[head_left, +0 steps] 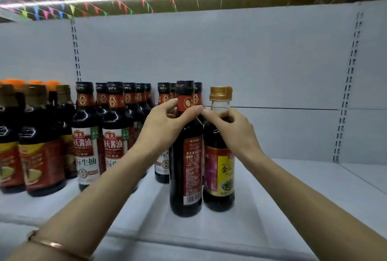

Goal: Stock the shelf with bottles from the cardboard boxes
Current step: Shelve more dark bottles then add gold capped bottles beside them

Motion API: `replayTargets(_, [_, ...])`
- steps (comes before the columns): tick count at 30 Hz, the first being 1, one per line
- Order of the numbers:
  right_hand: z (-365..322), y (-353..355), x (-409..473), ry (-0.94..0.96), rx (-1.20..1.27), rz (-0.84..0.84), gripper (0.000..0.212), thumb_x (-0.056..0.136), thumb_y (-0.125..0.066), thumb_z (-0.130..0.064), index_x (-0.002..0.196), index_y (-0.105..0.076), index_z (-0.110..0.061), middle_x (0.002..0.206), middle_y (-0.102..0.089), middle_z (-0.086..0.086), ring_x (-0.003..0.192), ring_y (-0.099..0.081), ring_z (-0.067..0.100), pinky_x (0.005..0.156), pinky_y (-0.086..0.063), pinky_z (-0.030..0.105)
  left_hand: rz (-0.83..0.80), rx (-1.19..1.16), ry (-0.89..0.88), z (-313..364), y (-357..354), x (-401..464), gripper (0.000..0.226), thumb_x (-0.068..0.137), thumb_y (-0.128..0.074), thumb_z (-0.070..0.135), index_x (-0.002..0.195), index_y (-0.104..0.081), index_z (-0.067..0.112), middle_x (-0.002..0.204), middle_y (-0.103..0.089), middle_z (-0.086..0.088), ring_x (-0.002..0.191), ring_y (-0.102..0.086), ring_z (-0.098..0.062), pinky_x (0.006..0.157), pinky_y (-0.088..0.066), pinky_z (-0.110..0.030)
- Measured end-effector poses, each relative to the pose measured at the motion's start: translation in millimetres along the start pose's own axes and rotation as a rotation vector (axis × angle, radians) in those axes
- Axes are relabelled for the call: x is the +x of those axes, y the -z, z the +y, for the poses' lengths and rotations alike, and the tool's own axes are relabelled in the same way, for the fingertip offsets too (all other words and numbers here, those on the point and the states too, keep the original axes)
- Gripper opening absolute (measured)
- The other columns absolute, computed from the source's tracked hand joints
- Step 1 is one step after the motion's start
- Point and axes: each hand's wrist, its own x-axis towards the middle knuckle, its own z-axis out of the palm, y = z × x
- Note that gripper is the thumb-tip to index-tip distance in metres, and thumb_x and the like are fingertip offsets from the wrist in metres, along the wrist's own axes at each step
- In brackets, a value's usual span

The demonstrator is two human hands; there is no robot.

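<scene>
A tall dark soy sauce bottle with a black cap stands on the white shelf; my left hand grips its neck, thumb and fingers curled round the red collar. Right beside it, touching, stands a shorter dark bottle with a gold cap and a yellow-purple label; my right hand holds it round the neck. Both bottles are upright, near the shelf's front. Behind and to the left stand several black-capped soy sauce bottles in rows. No cardboard box is in view.
Further left are darker bottles with brownish caps and red-yellow labels. The shelf's white back panel has slotted uprights. To the right of the held bottles the shelf surface is bare. A bracelet circles my left wrist.
</scene>
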Motion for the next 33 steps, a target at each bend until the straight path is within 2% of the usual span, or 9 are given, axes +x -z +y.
replayTargets(5, [12.5, -5.8, -20.6, 0.003, 0.108, 0.029, 0.044, 0.072, -0.069, -0.067, 0.104, -0.058, -0.038, 0.099, -0.068, -0.017, 0.095, -0.066, 0.005, 0.086, -0.056, 0.035, 0.188, 0.010, -0.024, -14.8, -12.2, -16.5, 0.049, 0.077, -0.069, 0.053, 0.117, -0.051, 0.031, 0.107, -0.058, 0.015, 0.098, -0.058, 0.005, 0.083, -0.050, -0.016])
replayTargets(9, [12.4, -3.8, -27.4, -0.004, 0.123, 0.011, 0.039, 0.074, -0.068, -0.065, 0.099, -0.056, -0.037, 0.097, -0.067, -0.015, 0.095, -0.065, 0.005, 0.082, -0.055, 0.030, 0.131, 0.098, -0.040, -42.5, -26.1, -47.7, 0.097, 0.063, -0.073, 0.058, 0.144, -0.022, 0.041, 0.129, -0.029, 0.009, 0.121, -0.036, -0.003, 0.101, -0.034, -0.024])
replayTargets(11, [11.8, -3.7, -27.1, 0.000, 0.111, 0.012, 0.041, 0.075, -0.067, -0.064, 0.102, -0.056, -0.036, 0.098, -0.067, -0.015, 0.095, -0.065, 0.004, 0.081, -0.054, 0.029, 0.129, 0.105, -0.034, -56.9, -28.4, -57.9, 0.111, 0.059, -0.080, 0.053, 0.145, -0.011, 0.046, 0.132, -0.025, 0.010, 0.123, -0.032, -0.002, 0.105, -0.031, -0.026])
replayTargets(15, [12.6, -5.1, -28.6, -0.001, 0.099, 0.022, 0.043, 0.074, -0.066, -0.067, 0.103, -0.054, -0.038, 0.100, -0.067, -0.016, 0.095, -0.066, 0.004, 0.084, -0.055, 0.033, 0.127, 0.118, -0.045, -69.4, -23.4, -62.4, 0.095, 0.058, -0.087, 0.041, 0.129, -0.024, 0.041, 0.124, -0.038, 0.012, 0.115, -0.045, -0.003, 0.101, -0.042, -0.025])
replayTargets(19, [9.1, -1.7, -35.6, -0.015, 0.062, 0.051, 0.052, 0.074, -0.062, -0.069, 0.111, -0.050, -0.035, 0.100, -0.063, -0.018, 0.095, -0.063, 0.004, 0.080, -0.052, 0.029, -0.053, 0.134, -0.022, -63.7, 3.5, -62.7, 0.075, 0.058, -0.080, 0.048, 0.120, -0.038, 0.042, 0.113, -0.056, 0.023, 0.100, -0.056, 0.009, 0.083, -0.044, -0.010])
replayTargets(22, [7.6, 0.5, -39.9, -0.019, 0.028, 0.077, 0.060, 0.073, -0.061, -0.071, 0.117, -0.048, -0.032, 0.100, -0.060, -0.019, 0.096, -0.061, 0.006, 0.080, -0.049, 0.030, -0.260, 0.040, 0.021, -58.2, 28.4, -59.8, 0.062, 0.064, -0.080, 0.039, 0.119, -0.051, 0.041, 0.110, -0.069, 0.017, 0.104, -0.062, 0.003, 0.092, -0.052, -0.027])
replayTargets(26, [6.0, -2.2, -34.4, -0.060, -0.045, 0.052, 0.059, 0.074, -0.062, -0.072, 0.116, -0.045, -0.034, 0.101, -0.060, -0.015, 0.098, -0.061, 0.012, 0.083, -0.050, 0.035, -0.341, -0.014, 0.030, -56.0, 45.0, -52.7, 0.062, 0.070, -0.081, 0.025, 0.125, -0.054, 0.031, 0.115, -0.068, 0.011, 0.109, -0.063, -0.005, 0.094, -0.053, -0.032])
replayTargets(29, [4.9, -1.7, -30.9, -0.090, -0.060, 0.054, 0.060, 0.074, -0.062, -0.073, 0.115, -0.046, -0.033, 0.103, -0.060, -0.012, 0.101, -0.061, 0.016, 0.090, -0.051, 0.041, -0.323, -0.041, 0.087, -57.7, 51.0, -49.8, 0.062, 0.064, -0.082, 0.034, 0.120, -0.055, 0.041, 0.125, -0.056, 0.013, 0.116, -0.056, -0.008, 0.092, -0.050, -0.028])
replayTargets(33, [5.5, -0.5, -32.5, -0.085, -0.058, 0.043, 0.057, 0.075, -0.063, -0.069, 0.115, -0.044, -0.034, 0.099, -0.057, -0.017, 0.098, -0.060, 0.014, 0.083, -0.048, 0.035, -0.270, -0.034, 0.176, -63.0, 39.2, -64.1, 0.069, 0.069, -0.080, 0.044, 0.124, -0.039, 0.054, 0.133, -0.043, 0.016, 0.115, -0.049, 0.002, 0.104, -0.040, -0.034])
